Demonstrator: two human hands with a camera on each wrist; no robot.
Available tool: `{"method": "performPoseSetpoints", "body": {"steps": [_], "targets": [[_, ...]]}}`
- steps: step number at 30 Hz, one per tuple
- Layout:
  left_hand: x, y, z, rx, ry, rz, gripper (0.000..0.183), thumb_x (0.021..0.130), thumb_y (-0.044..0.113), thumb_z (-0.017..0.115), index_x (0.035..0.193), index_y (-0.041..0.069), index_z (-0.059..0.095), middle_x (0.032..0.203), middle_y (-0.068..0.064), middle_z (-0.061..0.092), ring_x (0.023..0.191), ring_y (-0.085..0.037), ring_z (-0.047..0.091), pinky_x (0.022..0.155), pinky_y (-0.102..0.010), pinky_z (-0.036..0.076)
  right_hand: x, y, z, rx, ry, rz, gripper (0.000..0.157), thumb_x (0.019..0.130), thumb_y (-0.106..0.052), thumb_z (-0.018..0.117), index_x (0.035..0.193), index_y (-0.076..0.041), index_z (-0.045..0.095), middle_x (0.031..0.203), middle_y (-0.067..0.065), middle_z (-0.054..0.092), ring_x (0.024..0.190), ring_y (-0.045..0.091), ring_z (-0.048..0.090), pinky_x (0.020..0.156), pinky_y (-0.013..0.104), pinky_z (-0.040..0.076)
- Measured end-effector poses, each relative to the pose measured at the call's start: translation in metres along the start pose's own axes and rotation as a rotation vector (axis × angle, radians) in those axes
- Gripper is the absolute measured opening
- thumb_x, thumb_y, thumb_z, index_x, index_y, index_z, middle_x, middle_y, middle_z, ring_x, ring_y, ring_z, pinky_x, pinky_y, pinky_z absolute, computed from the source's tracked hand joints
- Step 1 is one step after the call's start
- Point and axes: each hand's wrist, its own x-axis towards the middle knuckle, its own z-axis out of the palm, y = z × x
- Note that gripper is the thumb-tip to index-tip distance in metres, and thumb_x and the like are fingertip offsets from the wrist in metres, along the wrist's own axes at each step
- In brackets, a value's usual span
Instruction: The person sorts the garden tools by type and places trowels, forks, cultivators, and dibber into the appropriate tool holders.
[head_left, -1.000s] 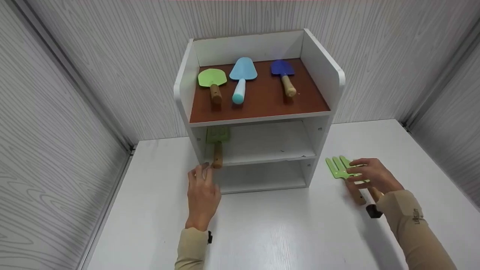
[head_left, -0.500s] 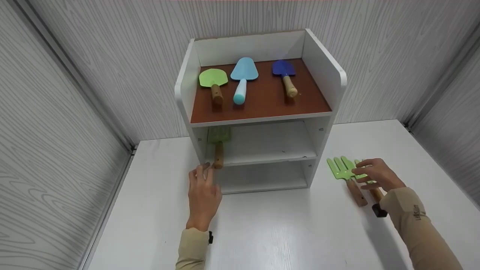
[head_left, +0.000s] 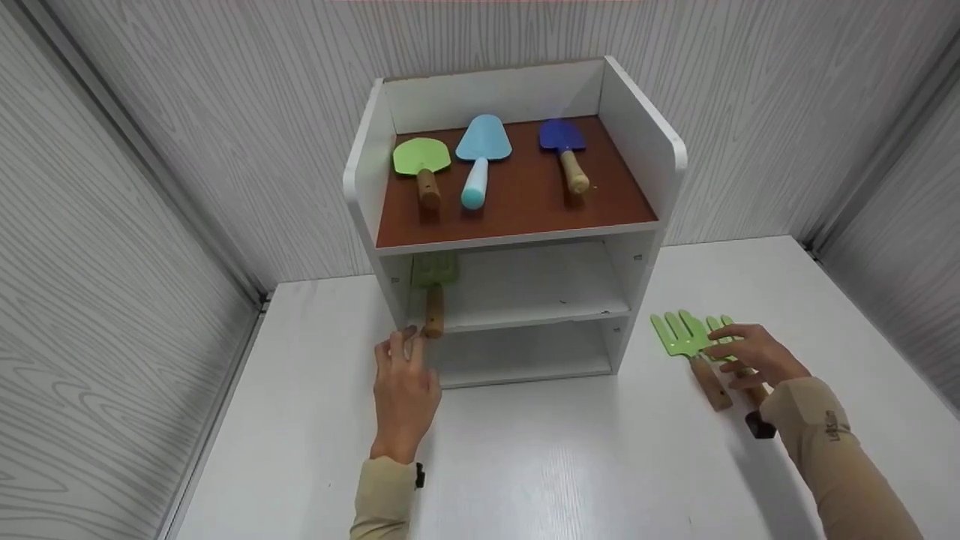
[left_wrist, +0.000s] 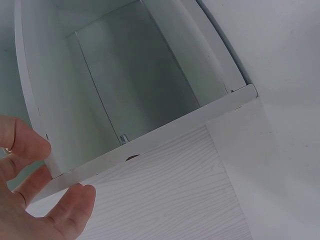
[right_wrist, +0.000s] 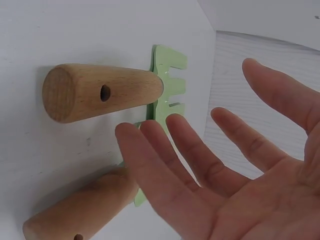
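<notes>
My left hand (head_left: 406,394) is at the lower left front of a white shelf unit (head_left: 517,235). In the left wrist view its thumb and fingers (left_wrist: 30,142) straddle the edge of the side panel. A green hand tool with a wooden handle (head_left: 435,309) lies on the middle shelf just above that hand. My right hand (head_left: 761,356) hovers with spread fingers over two green hand forks on the table. The nearer-left fork (head_left: 684,337) shows fully; the right-hand fork (right_wrist: 172,85) is partly covered in the head view. Their wooden handles (right_wrist: 110,92) show in the right wrist view, untouched.
On the unit's brown top lie a green trowel (head_left: 421,157), a light blue trowel (head_left: 484,140) and a dark blue trowel (head_left: 562,136). The bottom shelf (head_left: 525,352) sits near table level. Wood-grain panels (head_left: 142,150) wall in the white table (head_left: 525,465).
My right hand has drifted slightly to the right and toward me, uncovering more of the left fork. The left hand stays at the shelf unit's edge.
</notes>
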Motion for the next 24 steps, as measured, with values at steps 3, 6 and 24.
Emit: {"method": "performPoseSetpoints", "body": {"steps": [3, 6, 24], "targets": [[0.0, 0.0, 0.0, 0.004, -0.002, 0.0, 0.04, 0.077, -0.01, 0.075, 0.115, -0.008, 0.063, 0.12, -0.024, 0.054, 0.108, -0.044, 0.051, 0.077, -0.048, 0.057, 0.001, 0.001, 0.002, -0.006, -0.005, 0.021, 0.068, 0.097, -0.025, 0.065, 0.147, 0.01, 0.035, 0.116, 0.014, 0.058, 0.093, 0.025, 0.059, 0.078, 0.044, 0.056], [0.0, 0.001, -0.001, 0.01, -0.008, -0.003, 0.039, 0.078, -0.009, 0.075, 0.115, -0.008, 0.063, 0.12, -0.024, 0.054, 0.108, -0.044, 0.051, 0.078, -0.048, 0.057, 0.003, 0.004, 0.005, -0.016, -0.008, 0.051, 0.07, 0.097, -0.025, 0.066, 0.149, 0.009, 0.034, 0.115, 0.014, 0.056, 0.092, 0.025, 0.059, 0.077, 0.043, 0.055], [-0.002, 0.0, 0.001, 0.043, 0.012, 0.026, 0.037, 0.078, -0.007, 0.074, 0.114, -0.009, 0.062, 0.117, -0.023, 0.054, 0.105, -0.043, 0.051, 0.081, -0.046, 0.055, 0.013, 0.014, 0.026, 0.052, -0.004, 0.082, 0.081, 0.073, 0.009, 0.058, 0.149, 0.01, 0.031, 0.063, 0.004, 0.053, 0.057, 0.016, 0.048, 0.054, 0.03, 0.044]]}}
